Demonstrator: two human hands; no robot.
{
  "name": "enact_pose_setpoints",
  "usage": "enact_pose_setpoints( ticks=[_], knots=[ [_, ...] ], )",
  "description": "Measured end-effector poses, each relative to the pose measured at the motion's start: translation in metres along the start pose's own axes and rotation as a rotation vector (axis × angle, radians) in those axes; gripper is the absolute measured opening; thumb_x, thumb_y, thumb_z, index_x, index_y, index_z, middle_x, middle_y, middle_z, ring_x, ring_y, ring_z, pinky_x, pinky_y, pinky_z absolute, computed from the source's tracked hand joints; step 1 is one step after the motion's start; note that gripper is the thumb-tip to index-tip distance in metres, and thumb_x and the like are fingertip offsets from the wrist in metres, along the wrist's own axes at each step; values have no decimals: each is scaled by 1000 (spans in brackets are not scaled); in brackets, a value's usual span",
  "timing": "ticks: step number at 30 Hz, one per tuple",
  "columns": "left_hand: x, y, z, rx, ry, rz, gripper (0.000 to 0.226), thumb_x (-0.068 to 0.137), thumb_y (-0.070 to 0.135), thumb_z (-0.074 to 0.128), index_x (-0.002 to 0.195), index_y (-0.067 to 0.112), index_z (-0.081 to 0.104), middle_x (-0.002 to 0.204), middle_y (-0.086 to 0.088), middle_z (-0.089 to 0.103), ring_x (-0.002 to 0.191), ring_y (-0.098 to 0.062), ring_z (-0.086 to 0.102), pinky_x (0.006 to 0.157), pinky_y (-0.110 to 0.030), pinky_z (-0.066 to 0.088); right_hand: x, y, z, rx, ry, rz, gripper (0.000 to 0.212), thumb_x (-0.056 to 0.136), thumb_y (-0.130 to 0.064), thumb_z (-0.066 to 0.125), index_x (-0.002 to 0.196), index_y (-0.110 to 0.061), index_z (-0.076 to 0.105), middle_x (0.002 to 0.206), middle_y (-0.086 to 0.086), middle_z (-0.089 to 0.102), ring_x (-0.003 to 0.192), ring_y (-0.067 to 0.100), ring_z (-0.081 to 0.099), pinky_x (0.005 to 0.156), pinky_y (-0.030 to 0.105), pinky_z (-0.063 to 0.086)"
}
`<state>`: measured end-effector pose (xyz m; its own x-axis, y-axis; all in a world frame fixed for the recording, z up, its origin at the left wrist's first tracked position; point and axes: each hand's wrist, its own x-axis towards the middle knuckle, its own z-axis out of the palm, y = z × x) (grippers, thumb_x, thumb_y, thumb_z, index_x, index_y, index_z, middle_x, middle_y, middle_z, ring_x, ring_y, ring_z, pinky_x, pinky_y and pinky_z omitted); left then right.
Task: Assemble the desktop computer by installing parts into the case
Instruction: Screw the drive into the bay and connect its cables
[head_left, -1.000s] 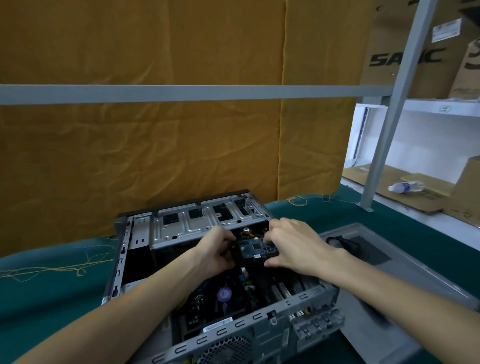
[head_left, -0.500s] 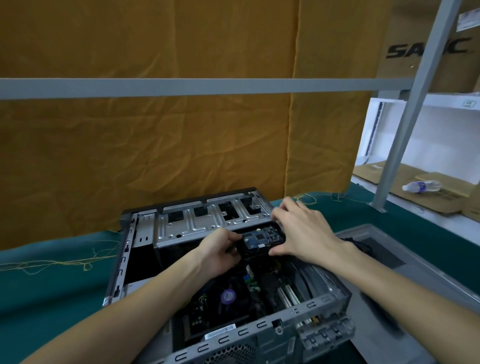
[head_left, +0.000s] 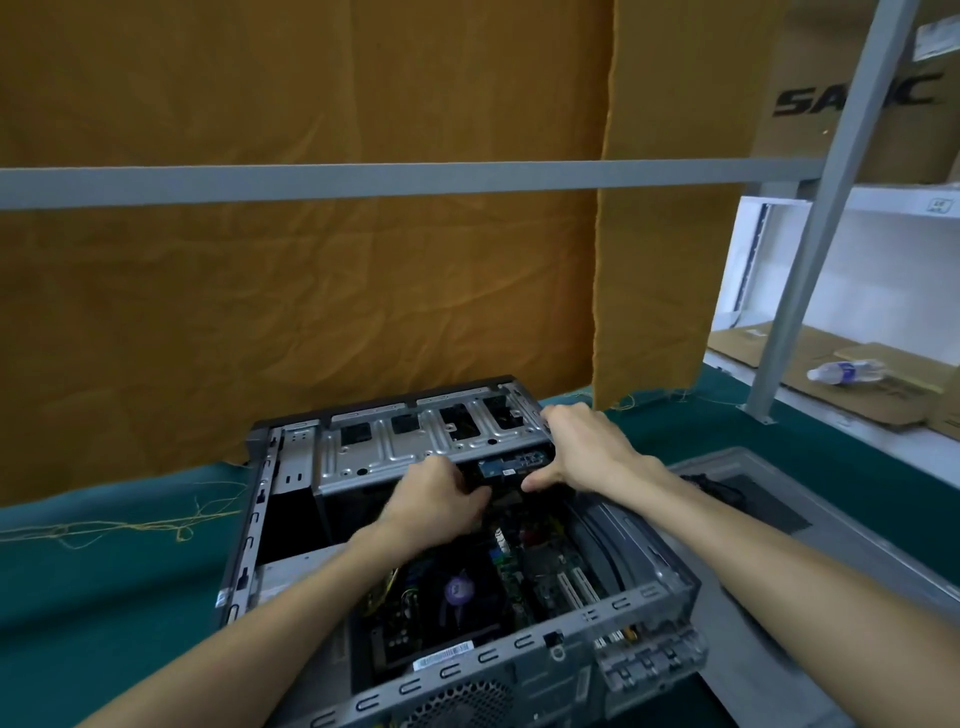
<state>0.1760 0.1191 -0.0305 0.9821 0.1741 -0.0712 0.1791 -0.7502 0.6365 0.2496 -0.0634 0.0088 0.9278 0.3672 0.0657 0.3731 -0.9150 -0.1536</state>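
An open grey computer case (head_left: 244, 525) lies on its side on the green table, motherboard (head_left: 540, 566) and a purple-centred fan (head_left: 460, 590) showing inside. A black hard drive (head_left: 511, 467) with a blue circuit board sits at the mouth of the silver drive cage (head_left: 415, 441), mostly slid under it. My left hand (head_left: 431, 499) grips the drive's left end with curled fingers. My right hand (head_left: 582, 449) holds its right end, thumb below and fingers over the cage's corner.
The grey side panel (head_left: 810, 525) lies flat to the right of the case. An orange cloth (head_left: 311, 286) hangs behind, crossed by a grey bar (head_left: 363, 179). A slanted post (head_left: 810, 249), cardboard and a water bottle (head_left: 844, 371) stand at the right.
Both hands have lifted the hard drive out of the case's middle and pushed it away from me, under the drive cage. The camera view has also shifted.
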Motion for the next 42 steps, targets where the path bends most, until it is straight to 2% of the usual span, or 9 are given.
enact_pose_setpoints(
  ticks=[2, 4, 8, 15, 18, 26, 30, 37, 42],
  knots=[
    [-2, -6, -5, 480, 233, 181, 29, 87, 51, 71, 87, 24, 62, 81, 7, 68, 79, -17, 67, 55, -29, 42, 0, 0, 0, 16, 9, 15, 87, 64, -59, 90, 125, -6, 56, 99, 8, 69, 81, 25, 68, 74, 43, 60],
    [2, -9, -7, 616, 362, 364, 43, 81, 57, 74, 103, 27, 51, 103, 7, 58, 100, -19, 57, 71, -30, 41, -2, 0, 4, 86, -5, 20, 87, 68, -53, 91, 129, -8, 49, 107, 11, 68, 89, 27, 68, 77, 43, 59],
    [18, -11, -6, 706, 300, 507, 77, 82, 66, 70, 138, 24, 38, 135, -1, 40, 124, -26, 41, 103, -37, 38, -15, 1, 19, 79, 13, 5, 91, 82, -45, 84, 149, -10, 34, 122, 18, 65, 107, 35, 66, 85, 44, 57],
    [19, -20, 5, 682, 181, 566, 70, 101, 57, 48, 157, 23, 23, 156, -1, 32, 144, -26, 34, 114, -40, 33, -25, 4, 20, -40, 38, 1, 90, 90, 2, 69, 163, -10, 17, 122, 21, 62, 104, 37, 65, 70, 40, 52],
    [14, -20, 7, 653, 181, 596, 66, 102, 54, 49, 155, 22, 27, 158, -1, 31, 144, -25, 34, 114, -39, 32, -29, 8, 25, -13, 57, -5, 87, 90, 8, 64, 162, -9, 18, 116, 20, 64, 93, 34, 67, 66, 37, 52],
    [5, -16, 17, 759, 242, 662, 68, 98, 59, 47, 150, 17, 31, 150, -5, 39, 135, -28, 42, 108, -42, 39, -41, -1, 28, -308, 61, 12, 90, 82, -54, 78, 142, -8, 29, 125, 19, 54, 102, 36, 65, 68, 37, 44],
    [11, -5, 20, 949, 265, 618, 84, 96, 63, 49, 154, 8, 24, 145, -9, 42, 129, -32, 43, 101, -43, 42, -25, -16, 22, -629, 23, -74, 97, 91, -40, 72, 153, 9, 16, 147, 40, 36, 116, 43, 61, 77, 38, 59],
    [8, -6, 29, 1064, 266, 564, 79, 106, 46, 39, 157, -7, 10, 155, -25, 36, 140, -38, 37, 108, -47, 39, -33, -15, 35, -824, 36, -162, 60, 105, -3, 36, 150, 23, 7, 146, 53, 28, 117, 49, 61, 75, 36, 61],
    [11, -1, 29, 1090, 265, 561, 58, 102, 31, 51, 147, -2, 33, 135, -20, 51, 121, -36, 49, 93, -45, 45, -26, -17, 27, -904, 54, -178, 60, 100, -2, 49, 149, 20, 23, 139, 48, 43, 106, 42, 68, 72, 34, 60]
  ],
)
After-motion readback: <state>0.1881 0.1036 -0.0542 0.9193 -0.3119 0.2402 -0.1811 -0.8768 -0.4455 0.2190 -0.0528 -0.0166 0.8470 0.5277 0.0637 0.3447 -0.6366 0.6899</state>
